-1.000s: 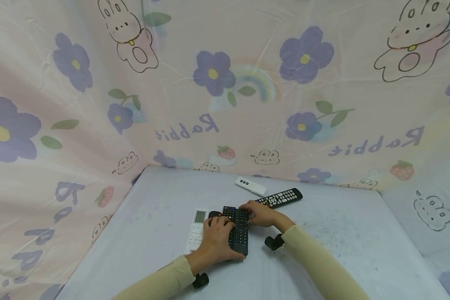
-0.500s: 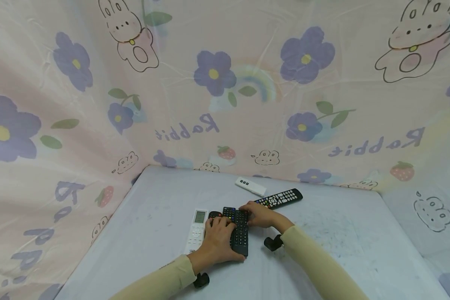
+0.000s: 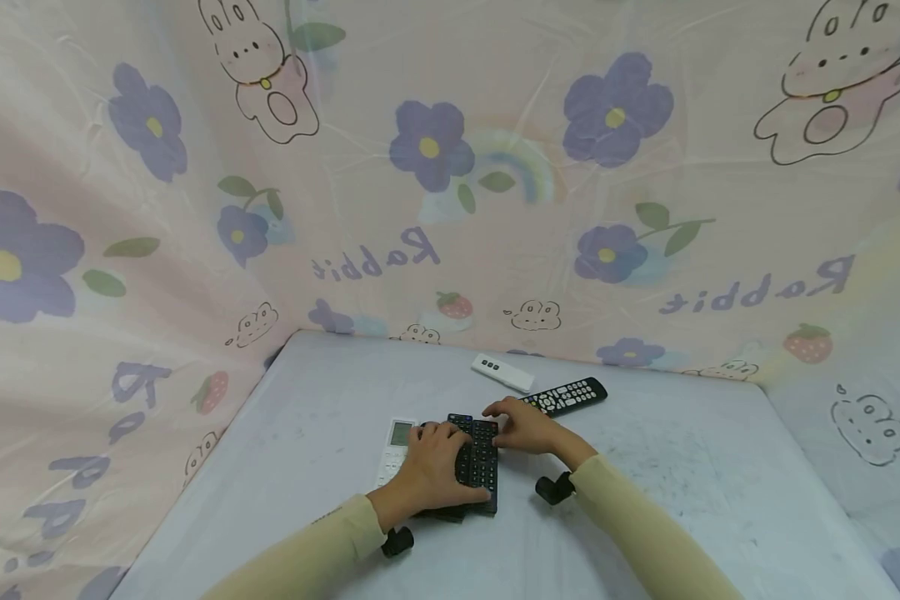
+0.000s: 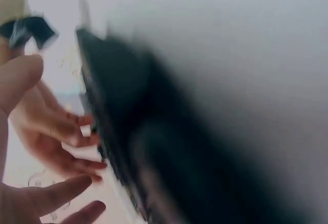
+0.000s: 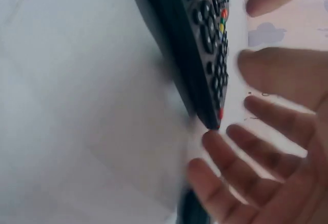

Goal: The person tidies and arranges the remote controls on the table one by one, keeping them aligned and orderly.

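Observation:
A row of remote controls lies side by side on the table, seen in the head view. It runs from a white remote with a small display (image 3: pixel 400 435) to black ones, including a middle black remote (image 3: pixel 460 418) and the rightmost black remote (image 3: pixel 483 458). My left hand (image 3: pixel 431 468) spreads over the row, its thumb over the lower end of the rightmost remote. Beside that remote's upper right edge is my right hand (image 3: pixel 527 427), fingers loosely bent with nothing gripped. The left wrist view shows the black remotes (image 4: pixel 118 75) edge-on and blurred.
On the white table (image 3: pixel 645 492), behind the row, lie a slim white remote (image 3: pixel 502 372) and another black remote (image 3: pixel 567 397), slanted and partly behind my right hand. A patterned curtain (image 3: pixel 495 217) rises at the back and sides.
My left hand has shifted slightly up and away from the row's near end, its thumb moving off the lower edge. My right hand has moved slightly right, its fingers easing off the rightmost remote.

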A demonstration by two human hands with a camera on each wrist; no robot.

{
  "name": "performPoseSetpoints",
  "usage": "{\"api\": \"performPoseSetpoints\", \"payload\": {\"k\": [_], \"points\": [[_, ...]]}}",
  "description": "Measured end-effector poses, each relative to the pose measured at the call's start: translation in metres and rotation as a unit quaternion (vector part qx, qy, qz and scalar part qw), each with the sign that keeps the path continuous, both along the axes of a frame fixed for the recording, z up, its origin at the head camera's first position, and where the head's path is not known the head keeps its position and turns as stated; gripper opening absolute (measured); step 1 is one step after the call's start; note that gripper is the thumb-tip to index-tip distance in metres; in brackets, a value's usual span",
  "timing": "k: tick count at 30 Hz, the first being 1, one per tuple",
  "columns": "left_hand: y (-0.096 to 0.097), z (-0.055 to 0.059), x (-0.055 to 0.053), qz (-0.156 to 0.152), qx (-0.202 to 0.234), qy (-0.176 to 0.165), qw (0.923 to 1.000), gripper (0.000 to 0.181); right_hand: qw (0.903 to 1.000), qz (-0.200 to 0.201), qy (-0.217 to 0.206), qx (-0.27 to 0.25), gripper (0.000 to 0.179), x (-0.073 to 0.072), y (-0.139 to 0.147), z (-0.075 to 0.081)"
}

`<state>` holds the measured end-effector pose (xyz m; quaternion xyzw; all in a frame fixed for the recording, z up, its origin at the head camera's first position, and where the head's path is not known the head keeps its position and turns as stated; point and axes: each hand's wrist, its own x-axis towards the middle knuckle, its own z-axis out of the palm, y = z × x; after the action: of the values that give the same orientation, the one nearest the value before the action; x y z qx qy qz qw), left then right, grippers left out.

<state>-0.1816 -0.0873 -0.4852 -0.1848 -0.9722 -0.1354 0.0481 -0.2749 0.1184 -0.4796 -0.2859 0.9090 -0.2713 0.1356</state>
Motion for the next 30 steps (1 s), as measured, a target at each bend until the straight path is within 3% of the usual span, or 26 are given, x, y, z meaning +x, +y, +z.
{"api": "performPoseSetpoints", "payload": {"k": [5, 10, 15, 21, 30], "points": [[-0.008, 0.015, -0.023, -0.007, 0.025, -0.009, 0.9996, 0.072, 0.9986, -0.009, 0.029, -0.044, 0.036, -0.006, 0.014, 0.004], [-0.014, 0.022, -0.057, -0.015, 0.033, -0.03, 0.9989, 0.063, 0.9954, -0.046, 0.06, -0.058, 0.035, -0.016, 0.023, 0.01], [-0.018, 0.022, -0.091, -0.001, 0.071, -0.063, 0.9955, 0.062, 0.993, -0.084, 0.059, -0.058, 0.042, -0.025, 0.028, 0.014], [-0.018, 0.022, -0.122, 0.034, 0.144, -0.112, 0.9826, 0.063, 0.9904, -0.11, 0.067, -0.05, 0.054, -0.034, 0.031, 0.015], [-0.007, 0.008, -0.176, 0.028, 0.183, -0.146, 0.9718, 0.06, 0.9834, -0.167, 0.067, -0.021, 0.064, -0.057, 0.041, 0.006]]}}
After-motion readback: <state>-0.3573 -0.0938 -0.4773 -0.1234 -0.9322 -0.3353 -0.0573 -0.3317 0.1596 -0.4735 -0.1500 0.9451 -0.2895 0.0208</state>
